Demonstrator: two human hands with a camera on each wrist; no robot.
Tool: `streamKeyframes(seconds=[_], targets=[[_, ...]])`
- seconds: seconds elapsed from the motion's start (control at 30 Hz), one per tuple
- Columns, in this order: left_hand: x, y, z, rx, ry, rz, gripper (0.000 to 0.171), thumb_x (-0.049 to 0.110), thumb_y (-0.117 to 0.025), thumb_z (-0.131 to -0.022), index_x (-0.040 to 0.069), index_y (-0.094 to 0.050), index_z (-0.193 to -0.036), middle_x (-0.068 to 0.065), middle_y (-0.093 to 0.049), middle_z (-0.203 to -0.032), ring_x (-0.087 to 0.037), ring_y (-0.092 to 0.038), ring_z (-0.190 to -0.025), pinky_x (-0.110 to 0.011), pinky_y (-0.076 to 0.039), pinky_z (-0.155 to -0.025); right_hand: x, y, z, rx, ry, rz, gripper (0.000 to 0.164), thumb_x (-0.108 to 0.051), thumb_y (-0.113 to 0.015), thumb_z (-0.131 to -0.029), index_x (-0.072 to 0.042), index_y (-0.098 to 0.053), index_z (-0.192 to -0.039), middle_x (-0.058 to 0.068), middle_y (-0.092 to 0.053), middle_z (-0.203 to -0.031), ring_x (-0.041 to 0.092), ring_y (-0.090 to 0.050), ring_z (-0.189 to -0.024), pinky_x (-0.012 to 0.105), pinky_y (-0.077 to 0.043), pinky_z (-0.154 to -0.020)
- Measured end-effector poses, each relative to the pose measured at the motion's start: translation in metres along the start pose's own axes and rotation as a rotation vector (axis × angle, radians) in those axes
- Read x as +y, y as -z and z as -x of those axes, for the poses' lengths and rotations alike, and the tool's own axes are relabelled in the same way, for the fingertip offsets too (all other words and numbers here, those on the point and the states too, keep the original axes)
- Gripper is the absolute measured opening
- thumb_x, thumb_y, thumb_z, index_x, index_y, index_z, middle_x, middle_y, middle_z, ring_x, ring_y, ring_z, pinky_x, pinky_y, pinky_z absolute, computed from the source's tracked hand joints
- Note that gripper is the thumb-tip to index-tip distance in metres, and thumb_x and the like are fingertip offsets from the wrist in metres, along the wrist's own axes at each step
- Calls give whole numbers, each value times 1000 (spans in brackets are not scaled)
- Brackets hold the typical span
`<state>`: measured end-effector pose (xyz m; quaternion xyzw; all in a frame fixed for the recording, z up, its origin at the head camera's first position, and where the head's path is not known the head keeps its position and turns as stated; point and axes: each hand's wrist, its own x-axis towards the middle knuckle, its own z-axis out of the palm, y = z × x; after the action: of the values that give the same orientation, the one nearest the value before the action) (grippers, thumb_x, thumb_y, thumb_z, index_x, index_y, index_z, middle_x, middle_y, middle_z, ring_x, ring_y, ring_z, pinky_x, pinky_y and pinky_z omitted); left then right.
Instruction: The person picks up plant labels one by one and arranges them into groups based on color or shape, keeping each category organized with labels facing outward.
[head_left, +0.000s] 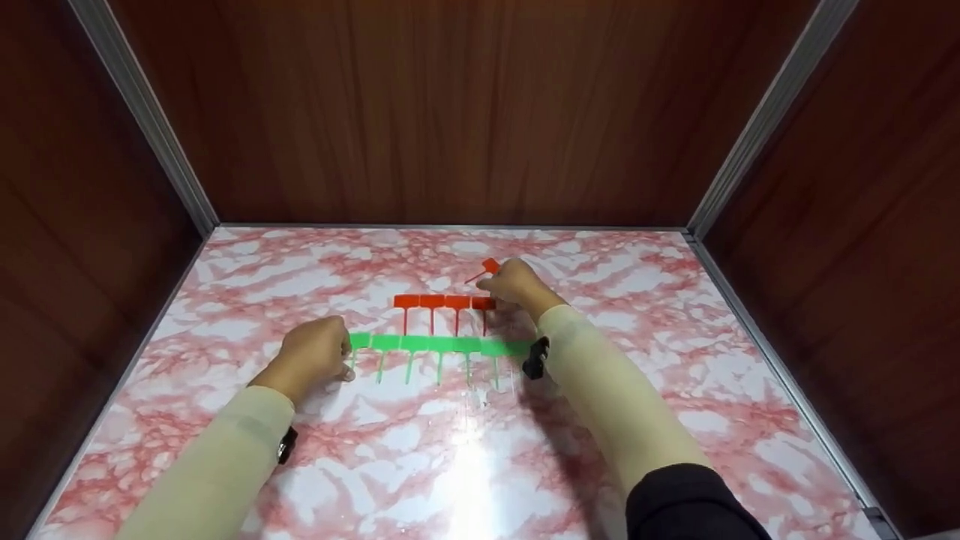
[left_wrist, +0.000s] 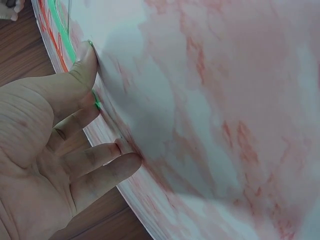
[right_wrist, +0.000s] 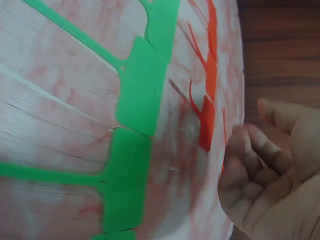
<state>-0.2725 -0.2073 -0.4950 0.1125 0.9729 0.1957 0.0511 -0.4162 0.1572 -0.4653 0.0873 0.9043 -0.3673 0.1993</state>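
Several T-shaped green plastic tags (head_left: 386, 343) with thin stems lie side by side across the marbled table. My left hand (head_left: 313, 351) is at the row's left end; in the left wrist view its thumb and index finger close in on the end green tag (left_wrist: 97, 103), partly hidden by them. Behind that row lies a shorter row of red plastic tags (head_left: 433, 301), stems toward me. My right hand (head_left: 517, 283) is low over its right end, fingers loosely bent, thumb apart from them. A separate slanted red tag (head_left: 490, 265) meets its fingertips, partly hidden in the right wrist view.
The table (head_left: 375, 465) has a red-and-white marbled top with a bright glare strip in front. Dark wooden panels (head_left: 450, 112) rise at the back and both sides, joined by metal corner posts (head_left: 772, 105).
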Motion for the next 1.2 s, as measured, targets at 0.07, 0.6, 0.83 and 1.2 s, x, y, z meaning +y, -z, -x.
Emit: streamKeyframes(seconds=[0.07,0.6,0.83,1.2], targets=[[2,1,1,1,-8,-4,38,17,-106,-78,3,-81,-103,-8,-80,-102,-34,-76,-99,-60,-63,-95,-5,-3,0,35,23,-16,30,-37,-83,-105,-9,-75,-114,10,-74,-104,28,-71,-99,40,-62,-95],[8,1,-2,-23,18,-4,33,15,-106,-79,4,-85,-101,-9,-83,-108,-29,-75,-99,-58,-63,-94,-15,-33,-18,31,70,100,29,-20,-66,-114,-12,-75,-141,8,-75,-138,27,-69,-125,48,-58,-121],[5,0,-3,-20,13,0,39,16,-106,-79,2,-84,-108,-11,-83,-110,-38,-78,-107,-62,-63,-99,-14,-35,-21,-9,96,172,29,-15,-62,-114,-17,-79,-138,5,-76,-140,26,-68,-131,51,-53,-127],[-2,0,-2,-30,25,1,38,17,-105,-82,4,-83,-109,-9,-82,-112,-37,-78,-108,-61,-64,-99,-1,-29,-30,114,184,371,10,-15,-70,-110,-12,-79,-112,8,-77,-106,29,-70,-100,41,-61,-99]])
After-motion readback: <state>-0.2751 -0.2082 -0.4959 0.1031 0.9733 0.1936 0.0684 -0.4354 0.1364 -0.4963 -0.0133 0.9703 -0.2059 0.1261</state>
